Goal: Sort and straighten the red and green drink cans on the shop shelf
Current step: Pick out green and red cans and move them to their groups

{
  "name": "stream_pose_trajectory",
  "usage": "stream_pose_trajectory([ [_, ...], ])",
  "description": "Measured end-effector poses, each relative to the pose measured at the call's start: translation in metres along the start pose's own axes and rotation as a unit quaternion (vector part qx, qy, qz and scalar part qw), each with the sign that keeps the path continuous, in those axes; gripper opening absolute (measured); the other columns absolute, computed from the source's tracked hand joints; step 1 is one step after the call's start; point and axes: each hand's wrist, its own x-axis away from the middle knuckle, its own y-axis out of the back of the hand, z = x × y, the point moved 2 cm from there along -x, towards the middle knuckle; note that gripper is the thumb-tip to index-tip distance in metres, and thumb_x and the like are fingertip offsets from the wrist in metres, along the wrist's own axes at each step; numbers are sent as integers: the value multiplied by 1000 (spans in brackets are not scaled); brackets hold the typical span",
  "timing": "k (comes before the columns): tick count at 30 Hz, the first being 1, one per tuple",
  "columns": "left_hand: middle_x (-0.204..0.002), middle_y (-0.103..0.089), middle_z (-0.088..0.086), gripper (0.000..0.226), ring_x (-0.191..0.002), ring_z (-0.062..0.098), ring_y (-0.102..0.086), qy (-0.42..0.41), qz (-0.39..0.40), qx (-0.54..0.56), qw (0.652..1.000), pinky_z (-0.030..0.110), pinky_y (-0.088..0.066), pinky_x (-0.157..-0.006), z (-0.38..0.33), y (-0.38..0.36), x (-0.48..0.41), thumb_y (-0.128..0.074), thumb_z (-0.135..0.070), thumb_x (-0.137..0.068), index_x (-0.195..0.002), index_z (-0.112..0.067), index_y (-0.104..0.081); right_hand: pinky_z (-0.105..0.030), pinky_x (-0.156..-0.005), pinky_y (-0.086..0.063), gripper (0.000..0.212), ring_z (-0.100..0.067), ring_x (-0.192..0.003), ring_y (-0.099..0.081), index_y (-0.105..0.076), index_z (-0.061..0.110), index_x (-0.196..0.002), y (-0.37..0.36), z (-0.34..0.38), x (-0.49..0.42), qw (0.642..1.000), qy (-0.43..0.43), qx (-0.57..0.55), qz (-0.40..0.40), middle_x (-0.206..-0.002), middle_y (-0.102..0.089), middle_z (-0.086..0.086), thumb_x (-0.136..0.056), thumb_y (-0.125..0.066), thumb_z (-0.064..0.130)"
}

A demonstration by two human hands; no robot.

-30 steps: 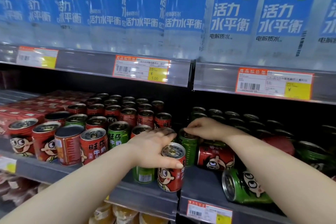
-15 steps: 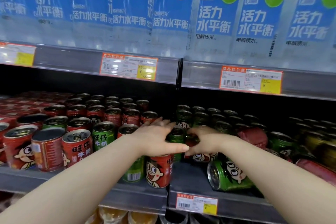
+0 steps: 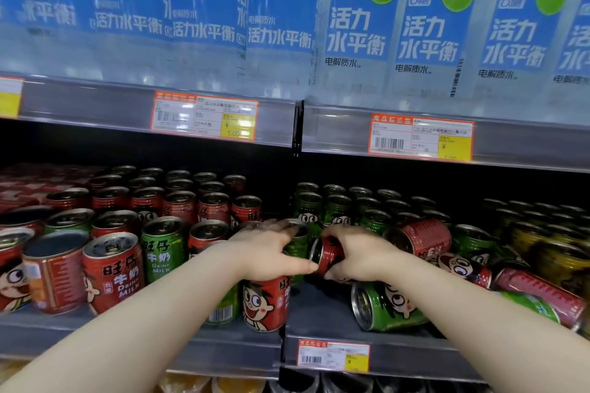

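Hands [image 3: 314,254] crowd cans [image 3: 325,255] near shelf edge [image 3: 399,357].

Bright and glary on the bottles [image 3: 357,25] at twelve o'clock, dim behind the cans [image 3: 204,198], blurred toward nine, bowed at edges.

Upright red and green ribbed metal drink cans [image 3: 115,268] are standing in rows across mid-frame, while a green cartoon-faced can [image 3: 386,306] is lying toppled at lower right beside fallen red cans [image 3: 421,238].
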Motion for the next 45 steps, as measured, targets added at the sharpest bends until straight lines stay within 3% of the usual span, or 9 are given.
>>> stream_pose_trajectory([
  [6, -159, -7, -5, 98, -146, 18, -6, 2, 1, 11, 1000, 42, -13, -118, -1, 2, 2, -38, -83, -69, -148, -32, -11, -28, -108, -36, 80, -18, -128, -44, -32, 24, -142, 9, -14, 10, 981, -4, -177, -83, -139, -45, -2, -75, -76, 27],
  [12, -158, -12, -8, 111, -145, 14, -10, -18, -22, 59, 998, 43, -17, -117, -3, 4, 7, -33, -90, -51, -147, -38, -13, -38, -106, -42, 78, -18, -125, -49, -36, 18, -138, -13, -3, 22, 955, 36, -294, 13, -138, -47, -4, -73, -78, 21],
  [15, -156, -20, -8, 91, -144, 13, -16, -36, -30, 72, 996, 43, -19, -117, -4, 6, 10, -47, -79, -67, -145, -38, -21, -32, -108, -40, 80, -15, -131, -42, -34, 22, -138, -18, -1, 27, 962, 34, -270, 33, -143, -41, 0, -72, -79, 28],
  [20, -150, -34, -10, 77, -138, 9, -29, -58, -36, 106, 992, 33, -25, -115, -14, 12, 11, -51, -71, -70, -137, -37, -41, -30, -108, -39, 77, -10, -127, -45, -40, 24, -137, -4, -3, 24, 971, 69, -223, 58, -141, -44, 5, -71, -74, 47],
  [27, -150, -34, -10, 61, -139, 15, -29, -18, -12, 109, 994, 37, -26, -114, -8, 3, 8, -43, -73, -77, -132, -46, -45, -1, -74, -38, 33, -7, -101, -54, -60, 16, -121, 26, -7, -18, 987, 68, -145, -9, -113, -59, 5, -89, -60, 18],
  [30, -153, -28, -7, 54, -142, 16, -22, -17, -20, 103, 994, 37, -20, -116, -11, 5, 9, -46, -64, -83, -133, -44, -44, -14, -86, -40, 38, -18, -112, -56, -60, 14, -121, 17, -8, -45, 992, 60, -98, -45, -123, -60, -5, -84, -66, 17],
  [34, -154, -26, -8, 51, -143, 17, -20, -20, -21, 95, 995, 38, -18, -117, -14, 6, 13, -46, -62, -85, -133, -45, -44, -34, -105, -38, 62, -25, -128, -45, -44, 20, -135, -4, -9, -65, 999, 32, -32, -13, -141, -45, -8, -79, -70, 28],
  [40, -154, -26, -9, 50, -143, 16, -20, -11, -17, 100, 995, 37, -18, -116, -18, 10, 15, -47, -59, -86, -133, -45, -43, -38, -106, -34, 64, -30, -132, -37, -25, 31, -145, -21, -17, -74, 996, 27, 83, -11, -147, -34, -6, -89, -55, 31],
  [45, -154, -26, -8, 51, -142, 16, -21, -3, -12, 100, 995, 34, -20, -115, -20, 12, 17, -47, -59, -86, -134, -44, -42, -39, -103, -37, 53, -31, -129, -42, -38, 29, -139, -21, -15, -74, 993, 14, 112, -18, -144, -41, -6, -89, -54, 31],
])
